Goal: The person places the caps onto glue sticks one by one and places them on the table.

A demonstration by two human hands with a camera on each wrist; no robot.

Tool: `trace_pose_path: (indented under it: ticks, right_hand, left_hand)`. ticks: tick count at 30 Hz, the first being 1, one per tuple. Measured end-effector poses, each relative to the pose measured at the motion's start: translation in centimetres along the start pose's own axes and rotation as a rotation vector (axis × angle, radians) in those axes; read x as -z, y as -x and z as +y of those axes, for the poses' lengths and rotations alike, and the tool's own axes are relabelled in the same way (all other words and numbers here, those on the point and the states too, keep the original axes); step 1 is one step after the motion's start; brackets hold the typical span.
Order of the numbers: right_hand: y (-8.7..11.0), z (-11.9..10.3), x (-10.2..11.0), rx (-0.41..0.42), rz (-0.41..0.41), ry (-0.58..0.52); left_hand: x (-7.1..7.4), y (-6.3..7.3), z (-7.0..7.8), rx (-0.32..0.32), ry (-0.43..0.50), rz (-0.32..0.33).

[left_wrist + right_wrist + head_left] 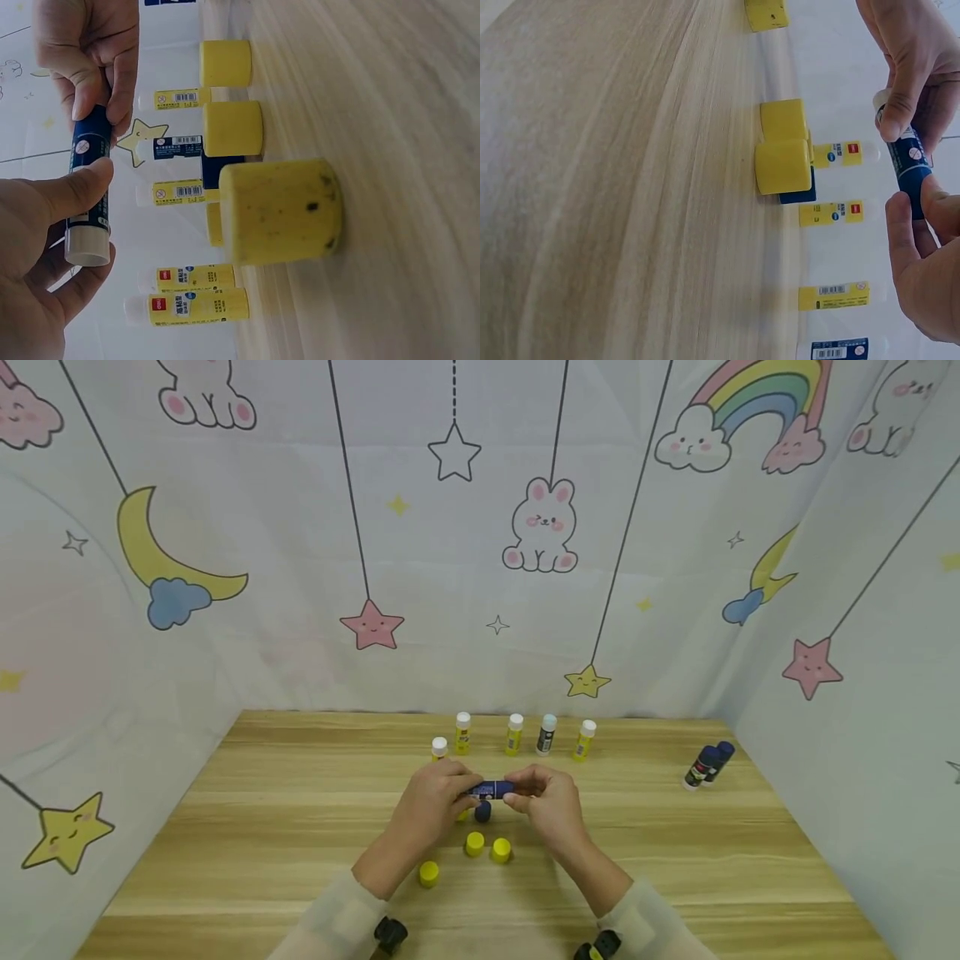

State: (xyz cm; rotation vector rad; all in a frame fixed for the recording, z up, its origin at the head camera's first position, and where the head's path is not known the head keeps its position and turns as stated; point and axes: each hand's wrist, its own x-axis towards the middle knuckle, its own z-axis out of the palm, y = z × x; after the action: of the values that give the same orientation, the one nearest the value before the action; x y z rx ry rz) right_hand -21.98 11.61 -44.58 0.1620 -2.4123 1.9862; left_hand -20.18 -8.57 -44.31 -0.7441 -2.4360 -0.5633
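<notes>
A dark blue glue stick is held sideways above the table between both hands. My left hand grips its body near the white base, which shows in the left wrist view. At the other end, my right hand pinches the blue cap between thumb and fingers. The cap sits on the stick. Beneath the hands lie a loose dark blue cap and several yellow caps, one partly hidden by the left hand.
Toward the back of the wooden table stand several yellow glue sticks and a dark one, white or pale ends up. Two dark blue glue sticks stand at the right. A patterned curtain hangs behind.
</notes>
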Motion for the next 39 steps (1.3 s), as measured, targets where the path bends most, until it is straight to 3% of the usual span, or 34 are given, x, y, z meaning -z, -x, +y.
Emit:
trace_pose_path:
  ticks: [16,23,29,33,39]
  right_hand:
    - [0.5,-0.7,1.7,0.013,-0.041,0.087]
    - [0.1,-1.0,3.5,0.003,-0.022,0.104]
    - [-0.5,-0.7,5.3,-0.01,0.001,0.139]
    - [-0.8,-0.7,7.0,0.002,0.013,0.225]
    - [-1.5,-0.7,10.2,0.056,0.026,0.472]
  left_hand:
    - [0.0,-0.3,-0.3,-0.058,0.015,-0.058]
    - [0.2,0.1,-0.7,0.001,0.0,-0.067]
    - [0.4,0.6,-1.5,0.017,-0.105,-0.05]
    - [0.6,0.8,-1.8,0.012,-0.179,-0.017]
    - [1.0,1.2,-2.5,-0.008,-0.237,0.097]
